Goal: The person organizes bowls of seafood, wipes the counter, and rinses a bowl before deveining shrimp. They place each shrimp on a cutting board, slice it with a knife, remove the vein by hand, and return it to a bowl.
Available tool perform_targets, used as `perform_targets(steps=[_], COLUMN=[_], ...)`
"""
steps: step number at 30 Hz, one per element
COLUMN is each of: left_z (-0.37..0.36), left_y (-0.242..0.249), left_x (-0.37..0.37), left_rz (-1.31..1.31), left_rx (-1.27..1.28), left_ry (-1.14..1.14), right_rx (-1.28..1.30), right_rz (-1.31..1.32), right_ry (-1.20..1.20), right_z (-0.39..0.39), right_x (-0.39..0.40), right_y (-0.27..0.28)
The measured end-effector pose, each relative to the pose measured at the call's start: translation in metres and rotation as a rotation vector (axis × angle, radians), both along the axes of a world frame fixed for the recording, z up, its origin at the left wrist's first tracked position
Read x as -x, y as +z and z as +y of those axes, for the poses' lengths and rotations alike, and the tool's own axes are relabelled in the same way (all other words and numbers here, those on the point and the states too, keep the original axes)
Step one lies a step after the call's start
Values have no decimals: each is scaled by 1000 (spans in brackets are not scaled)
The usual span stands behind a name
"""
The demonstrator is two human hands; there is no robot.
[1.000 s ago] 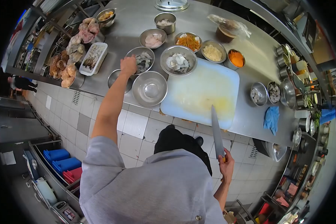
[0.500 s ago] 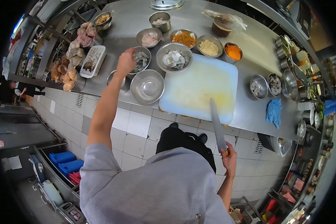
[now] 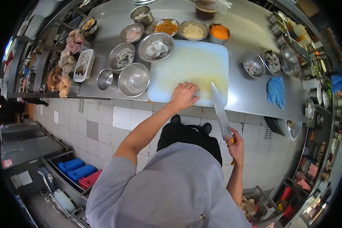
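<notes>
My left hand (image 3: 183, 95) is low over the front part of the white cutting board (image 3: 174, 57). Its fingers are curled around a small greyish raw shrimp (image 3: 196, 92), mostly covered by the hand. In my right hand (image 3: 235, 143) is a large kitchen knife (image 3: 221, 111), gripped by its yellow handle. The blade points away from me, its tip above the board's front right part. Left of the board sit a bowl of raw shrimp (image 3: 124, 57), an empty steel bowl (image 3: 142, 84) and a larger bowl of pale shrimp (image 3: 151, 56).
Behind the board stand bowls of shredded orange food (image 3: 174, 27), chopped pale pieces (image 3: 193, 32) and bright orange food (image 3: 218, 32). A white tub (image 3: 76, 76) is at far left. A blue cloth (image 3: 276, 93) and more steel bowls (image 3: 255, 75) lie right.
My left hand has come from the shrimp bowl back to the cutting board, now with a shrimp. The knife stays in my right hand. The view has shifted a little.
</notes>
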State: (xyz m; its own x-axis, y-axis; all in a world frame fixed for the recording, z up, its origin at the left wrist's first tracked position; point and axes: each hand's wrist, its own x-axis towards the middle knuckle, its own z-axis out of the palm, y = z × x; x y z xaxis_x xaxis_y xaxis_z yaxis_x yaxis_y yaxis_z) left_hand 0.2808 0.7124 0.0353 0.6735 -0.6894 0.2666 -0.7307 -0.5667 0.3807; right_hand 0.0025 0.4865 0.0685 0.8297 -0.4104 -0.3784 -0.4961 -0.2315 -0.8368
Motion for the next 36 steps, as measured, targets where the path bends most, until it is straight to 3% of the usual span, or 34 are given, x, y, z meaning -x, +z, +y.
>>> perform_targets(steps=[4, 7, 10, 13, 16, 19, 22, 36], left_z=[8, -9, -12, 16, 32, 36, 37, 38], left_y=[-2, 21, 26, -2, -4, -10, -18, -20], left_x=[4, 10, 18, 23, 26, 30, 27, 20], left_rz=[73, 651, 820, 220, 52, 11, 10, 48], left_rx=[-25, -104, 10, 158, -42, -307, -387, -399], left_ry=[39, 339, 477, 142, -122, -241, -204, -237], right_rx=[-86, -104, -132, -155, -154, -109, -150, -198], right_rz=[-21, -29, -18, -30, -31, -65, -42, -53], right_ry=[-34, 12, 49, 94, 120, 167, 159, 183], right_z=[-2, -2, 1, 4, 4, 1, -1, -15], right_x=[5, 5, -2, -12, -17, -23, -27, -43], right_y=[-2, -12, -12, -16, -23, -24, -23, -40])
